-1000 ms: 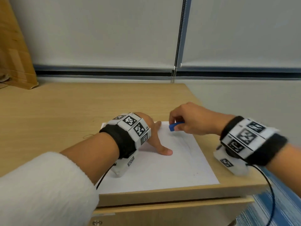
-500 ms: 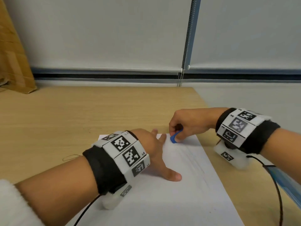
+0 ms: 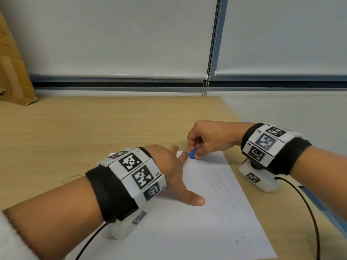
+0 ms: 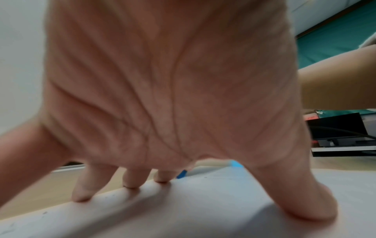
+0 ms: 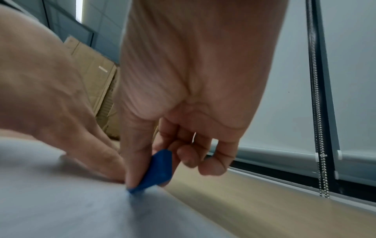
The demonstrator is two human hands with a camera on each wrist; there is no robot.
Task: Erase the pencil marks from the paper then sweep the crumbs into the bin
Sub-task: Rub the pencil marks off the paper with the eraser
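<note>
A white sheet of paper (image 3: 197, 228) lies on the wooden desk (image 3: 75, 132), with faint pencil lines (image 3: 219, 182) running down its right half. My left hand (image 3: 174, 171) lies flat on the sheet, fingers spread, thumb toward me. My right hand (image 3: 208, 139) pinches a small blue eraser (image 3: 193, 153) between thumb and fingers. The eraser (image 5: 154, 170) touches the paper near its far edge, just beside my left fingertips (image 4: 162, 177). A couple of dark crumbs (image 3: 240, 239) sit near the paper's near right corner. No bin is in view.
The desk's right edge (image 3: 234, 117) runs close to the paper. A cardboard box (image 3: 13, 72) leans at the far left. Closed roller blinds (image 3: 131, 34) with a bead chain (image 3: 210, 53) fill the wall behind. Thin black cables (image 3: 308, 212) trail from both wrist cameras.
The head camera has tilted and moved closer, so the paper sits lower and larger. The right hand has brought the eraser down onto the paper's far edge beside the left fingers.
</note>
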